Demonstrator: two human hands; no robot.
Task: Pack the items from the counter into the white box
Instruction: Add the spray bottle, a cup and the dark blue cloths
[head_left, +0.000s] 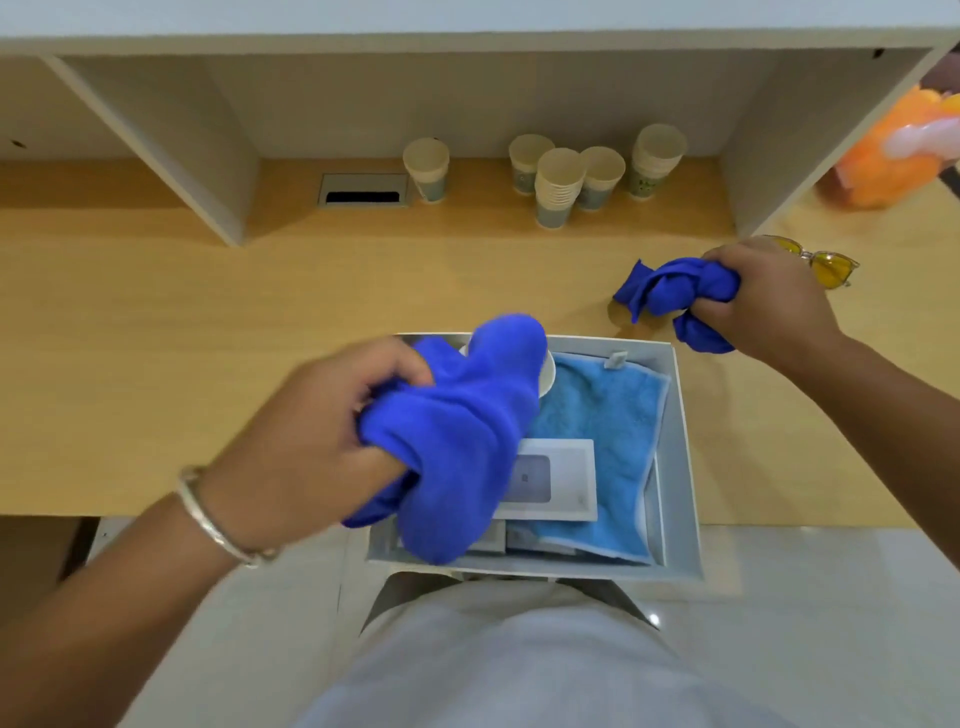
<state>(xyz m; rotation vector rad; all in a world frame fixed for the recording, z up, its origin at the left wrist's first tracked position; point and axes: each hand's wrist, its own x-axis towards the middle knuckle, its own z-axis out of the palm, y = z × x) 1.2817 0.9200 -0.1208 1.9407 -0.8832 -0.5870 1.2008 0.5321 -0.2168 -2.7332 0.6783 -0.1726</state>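
Observation:
The white box (680, 447) stands at the counter's near edge in front of me. Inside it lie a light blue towel (602, 410), a small white carton (561, 480) and a white cup (546, 371), mostly hidden. My left hand (306, 447) grips a bunched dark blue cloth (462, 436) that hangs over the box's left half. My right hand (769, 296) grips a second crumpled dark blue cloth (670, 288) just above the counter, beyond the box's far right corner.
Yellow-tinted glasses (826, 265) lie on the wooden counter (182, 338) behind my right hand. Several paper cups and cup stacks (558, 184) stand in the shelf recess, beside a cable grommet (363, 189). An orange fluffy object (888, 156) sits far right.

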